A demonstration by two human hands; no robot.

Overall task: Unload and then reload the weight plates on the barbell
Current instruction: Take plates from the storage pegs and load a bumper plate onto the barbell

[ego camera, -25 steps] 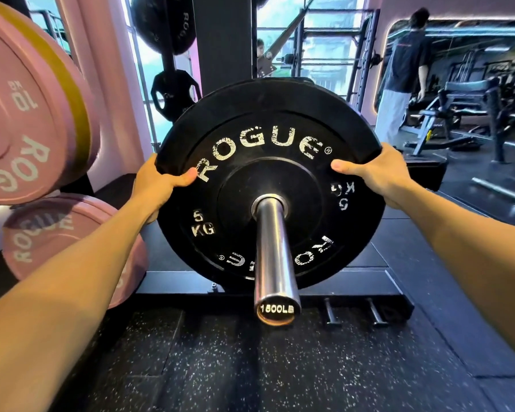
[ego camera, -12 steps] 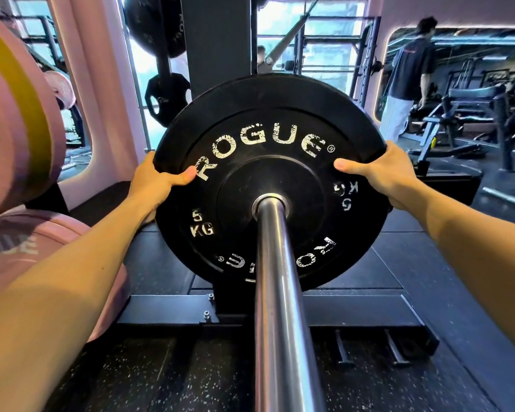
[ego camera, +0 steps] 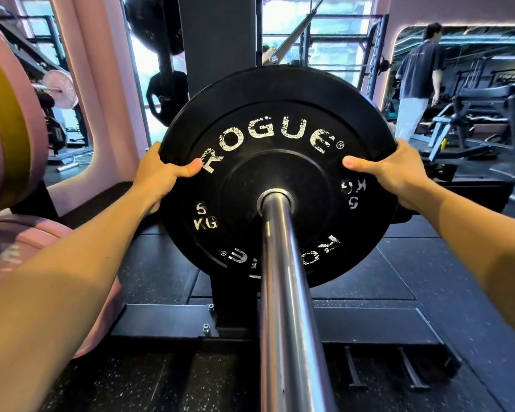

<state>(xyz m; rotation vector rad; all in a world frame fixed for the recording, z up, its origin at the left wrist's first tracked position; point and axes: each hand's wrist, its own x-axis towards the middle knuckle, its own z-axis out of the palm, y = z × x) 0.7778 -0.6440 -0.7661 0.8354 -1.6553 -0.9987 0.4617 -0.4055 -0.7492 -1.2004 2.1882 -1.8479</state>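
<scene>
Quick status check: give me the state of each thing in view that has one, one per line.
Black 5 kg plate: on the barbell sleeve, upright, gripped at both side edges.
Barbell sleeve: threaded through the plate's hub, no collar visible.
Left hand: grips the plate's left edge.
Right hand: grips the plate's right edge.
Pink plates: stored at left, untouched.

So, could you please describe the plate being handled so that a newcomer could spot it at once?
Start at the steel barbell sleeve running away from the camera. The black plate is threaded on it, with the left hand and right hand gripping its rim. Unlike the pink plates nearby, it reads ROGUE, 5 KG.
</scene>
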